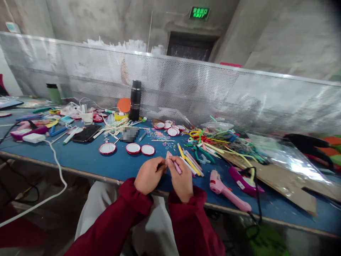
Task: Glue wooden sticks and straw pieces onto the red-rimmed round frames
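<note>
My right hand [182,179] is closed around a slim pale purple stick [177,168], whose exact kind I cannot tell. Beside it my left hand [149,175] has its fingers pinched together close to the stick's pinkish upper end; what lies between them is hidden. Just right of my hands lie several similar sticks, among them a yellow stick [192,165]. A pink hot glue gun [229,193] rests farther right. Left of my hands, white-faced, red-rimmed round lids [147,150] lie on the blue table [87,156].
A black bottle [135,101] stands at the back near the perforated metal screen [170,80]. Tangled coloured strips [226,140], cardboard [287,188] and a purple device [245,182] occupy the right. A phone [87,133] lies left; a white cable [60,169] hangs over the front edge.
</note>
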`<action>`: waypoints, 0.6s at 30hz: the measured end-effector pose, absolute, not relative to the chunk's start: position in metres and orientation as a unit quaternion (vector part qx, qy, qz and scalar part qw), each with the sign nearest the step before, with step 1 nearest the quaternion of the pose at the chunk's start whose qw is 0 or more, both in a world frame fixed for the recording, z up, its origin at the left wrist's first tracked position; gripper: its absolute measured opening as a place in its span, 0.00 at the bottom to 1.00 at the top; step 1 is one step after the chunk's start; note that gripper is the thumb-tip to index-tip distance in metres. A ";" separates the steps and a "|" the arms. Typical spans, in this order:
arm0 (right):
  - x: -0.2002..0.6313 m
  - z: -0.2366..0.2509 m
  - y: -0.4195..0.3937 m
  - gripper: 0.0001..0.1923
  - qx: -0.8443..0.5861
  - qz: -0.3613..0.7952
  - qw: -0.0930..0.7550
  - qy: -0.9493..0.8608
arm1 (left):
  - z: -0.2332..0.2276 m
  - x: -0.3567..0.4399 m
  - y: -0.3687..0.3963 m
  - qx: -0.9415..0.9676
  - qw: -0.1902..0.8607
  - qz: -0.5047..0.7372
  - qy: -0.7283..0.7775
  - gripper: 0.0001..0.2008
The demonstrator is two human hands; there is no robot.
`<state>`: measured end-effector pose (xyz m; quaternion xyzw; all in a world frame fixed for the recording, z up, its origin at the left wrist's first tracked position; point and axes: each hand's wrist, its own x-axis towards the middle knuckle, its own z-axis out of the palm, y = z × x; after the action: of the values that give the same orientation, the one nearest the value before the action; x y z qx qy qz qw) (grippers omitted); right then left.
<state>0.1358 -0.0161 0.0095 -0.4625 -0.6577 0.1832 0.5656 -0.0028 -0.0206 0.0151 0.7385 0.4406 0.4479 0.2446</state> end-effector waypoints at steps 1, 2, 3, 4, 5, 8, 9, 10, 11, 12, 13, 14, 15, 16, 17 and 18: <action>0.136 0.009 -0.016 0.14 -0.462 0.183 0.565 -0.658 | 0.015 -0.003 -0.021 0.741 0.242 0.445 0.441 0.12; 0.136 0.009 -0.016 0.14 -0.462 0.183 0.564 -0.660 | 0.014 -0.003 -0.020 0.743 0.240 0.443 0.441 0.12; 0.136 0.008 -0.016 0.14 -0.461 0.182 0.563 -0.661 | 0.014 -0.003 -0.020 0.745 0.238 0.440 0.442 0.12; 0.136 0.008 -0.016 0.13 -0.461 0.181 0.563 -0.662 | 0.014 -0.003 -0.020 0.747 0.238 0.436 0.442 0.12; 0.136 0.008 -0.016 0.13 -0.461 0.180 0.563 -0.662 | 0.014 -0.002 -0.020 0.748 0.238 0.432 0.444 0.11; 0.136 0.008 -0.017 0.13 -0.460 0.180 0.563 -0.663 | 0.014 -0.002 -0.020 0.752 0.233 0.417 0.454 0.07; 0.136 0.007 -0.017 0.13 -0.458 0.179 0.565 -0.662 | 0.014 -0.002 -0.019 0.754 0.230 0.411 0.458 0.05; 0.136 0.007 -0.016 0.13 -0.457 0.179 0.567 -0.661 | 0.013 -0.002 -0.019 0.756 0.227 0.407 0.460 0.04; 0.136 0.007 -0.016 0.12 -0.455 0.181 0.569 -0.661 | 0.013 -0.002 -0.019 0.758 0.225 0.403 0.460 0.04; 0.136 0.006 -0.016 0.12 -0.454 0.183 0.571 -0.659 | 0.013 -0.002 -0.018 0.761 0.224 0.401 0.458 0.03; 0.136 0.005 -0.016 0.12 -0.453 0.185 0.573 -0.657 | 0.012 -0.002 -0.018 0.764 0.224 0.400 0.455 0.03; 0.137 0.004 -0.015 0.11 -0.452 0.185 0.575 -0.657 | 0.012 -0.001 -0.018 0.766 0.223 0.399 0.452 0.03; 0.137 0.004 -0.015 0.11 -0.450 0.185 0.576 -0.657 | 0.012 -0.001 -0.018 0.768 0.221 0.397 0.450 0.03; 0.137 0.004 -0.015 0.11 -0.449 0.184 0.577 -0.657 | 0.012 -0.001 -0.018 0.770 0.218 0.396 0.450 0.04; 0.138 0.003 -0.015 0.11 -0.448 0.183 0.578 -0.657 | 0.012 -0.001 -0.018 0.772 0.216 0.393 0.451 0.04; 0.138 0.003 -0.015 0.11 -0.448 0.182 0.578 -0.657 | 0.013 -0.001 -0.019 0.772 0.215 0.391 0.452 0.05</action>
<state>0.1378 -0.0150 0.0034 -0.4482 -0.6569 0.1818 0.5785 -0.0009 -0.0188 0.0127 0.7725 0.4519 0.3908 0.2154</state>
